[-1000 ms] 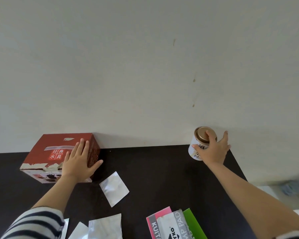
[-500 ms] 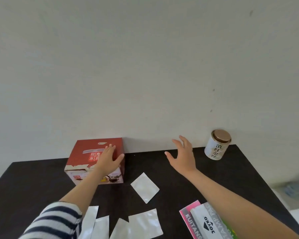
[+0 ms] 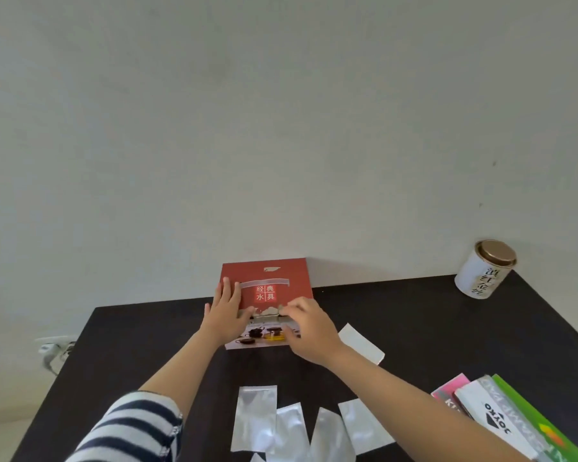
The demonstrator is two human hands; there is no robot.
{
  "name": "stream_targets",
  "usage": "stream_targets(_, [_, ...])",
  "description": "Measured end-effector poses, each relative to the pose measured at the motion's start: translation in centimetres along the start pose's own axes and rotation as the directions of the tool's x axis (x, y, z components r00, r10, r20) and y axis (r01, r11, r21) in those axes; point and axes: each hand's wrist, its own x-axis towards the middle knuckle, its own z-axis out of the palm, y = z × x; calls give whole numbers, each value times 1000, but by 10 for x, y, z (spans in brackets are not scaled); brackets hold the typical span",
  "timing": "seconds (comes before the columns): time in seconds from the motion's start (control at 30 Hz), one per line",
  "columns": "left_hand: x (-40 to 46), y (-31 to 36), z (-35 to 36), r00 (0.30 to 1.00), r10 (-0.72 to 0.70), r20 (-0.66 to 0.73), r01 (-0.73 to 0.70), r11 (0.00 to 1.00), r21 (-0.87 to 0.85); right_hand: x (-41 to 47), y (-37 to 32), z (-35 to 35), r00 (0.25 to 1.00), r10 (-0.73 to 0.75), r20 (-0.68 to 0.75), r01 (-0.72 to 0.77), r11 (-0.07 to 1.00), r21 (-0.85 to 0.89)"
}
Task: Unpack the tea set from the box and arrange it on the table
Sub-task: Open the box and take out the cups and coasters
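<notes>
The dark worktop (image 3: 431, 328) carries a red box (image 3: 274, 281) at its far edge against the wall, lid closed. Both forearms reach forward over the worktop toward it. The left hand (image 3: 226, 315) lies flat on the box's top left part, fingers straight and together, holding nothing. The right hand (image 3: 309, 331) curls over the box's front edge, its fingers (image 3: 292, 306) pinching the torn flap there. A white tin (image 3: 484, 270) stands well apart at the far right corner.
</notes>
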Motion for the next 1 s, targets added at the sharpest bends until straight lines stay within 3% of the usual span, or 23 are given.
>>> stream_targets(0.27, [2, -7, 13, 999, 35, -35, -34, 999, 27, 0, -10, 18, 997, 71, -20, -72, 996, -51])
stream_targets(0.6, [2, -8, 15, 998, 37, -46, -38, 999, -10, 1, -22, 34, 966, 242, -90, -239, 970, 52])
stream_targets(0.87, [-2, -6, 17, 996, 52, -79, -50, 998, 26, 0, -18, 18, 988, 155, 7, -155, 987, -44])
stream_targets(1.0, [-4, -6, 17, 994, 35, -99, -33, 999, 16, -5, -9, 8, 985, 152, -78, -146, 985, 87])
